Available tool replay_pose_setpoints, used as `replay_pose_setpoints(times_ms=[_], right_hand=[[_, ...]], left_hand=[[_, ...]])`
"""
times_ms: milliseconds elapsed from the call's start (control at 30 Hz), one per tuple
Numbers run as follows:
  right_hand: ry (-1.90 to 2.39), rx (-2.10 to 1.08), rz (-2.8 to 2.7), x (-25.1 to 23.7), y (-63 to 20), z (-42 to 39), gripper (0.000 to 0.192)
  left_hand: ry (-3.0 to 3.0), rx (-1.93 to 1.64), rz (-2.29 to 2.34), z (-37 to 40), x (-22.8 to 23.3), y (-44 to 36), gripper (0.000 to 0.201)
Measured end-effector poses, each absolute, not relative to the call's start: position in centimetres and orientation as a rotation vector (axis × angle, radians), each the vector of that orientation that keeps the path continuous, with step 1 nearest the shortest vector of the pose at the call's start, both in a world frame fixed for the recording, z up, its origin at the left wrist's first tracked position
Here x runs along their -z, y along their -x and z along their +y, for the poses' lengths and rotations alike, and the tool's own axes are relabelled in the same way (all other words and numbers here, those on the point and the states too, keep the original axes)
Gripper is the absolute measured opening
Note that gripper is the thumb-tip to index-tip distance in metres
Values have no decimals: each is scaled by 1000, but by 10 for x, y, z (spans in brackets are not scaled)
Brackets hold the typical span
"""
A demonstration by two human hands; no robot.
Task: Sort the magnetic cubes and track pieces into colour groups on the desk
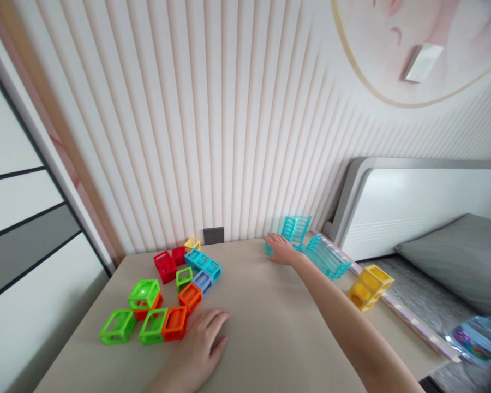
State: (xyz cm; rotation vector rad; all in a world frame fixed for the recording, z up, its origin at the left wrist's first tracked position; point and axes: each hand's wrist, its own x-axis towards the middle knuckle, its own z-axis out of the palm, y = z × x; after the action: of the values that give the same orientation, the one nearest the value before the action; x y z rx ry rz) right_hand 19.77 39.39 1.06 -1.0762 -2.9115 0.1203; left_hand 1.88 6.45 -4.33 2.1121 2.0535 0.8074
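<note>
My left hand (200, 346) rests on the tabletop with its fingers stretched out, holding nothing. Right beside its fingertips is an orange cube frame (175, 323), joined to a green cube frame (153, 326). My right hand (281, 249) reaches to the back of the table, fingers spread, over a small teal plastic piece largely hidden under it; whether they touch I cannot tell. Near that hand, a ribbed teal plastic piece (297, 229) stands by the wall. Another ribbed teal piece (326, 257) lies beside my right wrist.
Several more cube frames occupy the left side: red (165, 266), blue (203, 265), and green over orange (144, 295). Yellow joined cubes (370, 286) sit at the right table edge. Beyond are a bed with a grey pillow (460, 262) and a clear plastic bottle (480, 335).
</note>
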Motion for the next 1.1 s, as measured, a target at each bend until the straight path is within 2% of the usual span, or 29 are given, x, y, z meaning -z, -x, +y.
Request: replay_pose_setpoints(times_ms=[200, 400, 700, 1100], right_hand=[[1276, 90, -2644, 15, -202, 352, 48], [1383, 146, -2533, 20, -187, 368, 35], [1365, 161, -2510, 17, -182, 395, 32], [1321, 87, -2506, 13, -178, 386, 46]], left_hand=[[-2145, -829, 2077, 65, 46, -20, 44], [-2196, -817, 2100, 67, 46, -18, 43], [-2239, -824, 2081, 68, 54, -13, 41], [-2087, -781, 2038, 64, 32, -24, 40]])
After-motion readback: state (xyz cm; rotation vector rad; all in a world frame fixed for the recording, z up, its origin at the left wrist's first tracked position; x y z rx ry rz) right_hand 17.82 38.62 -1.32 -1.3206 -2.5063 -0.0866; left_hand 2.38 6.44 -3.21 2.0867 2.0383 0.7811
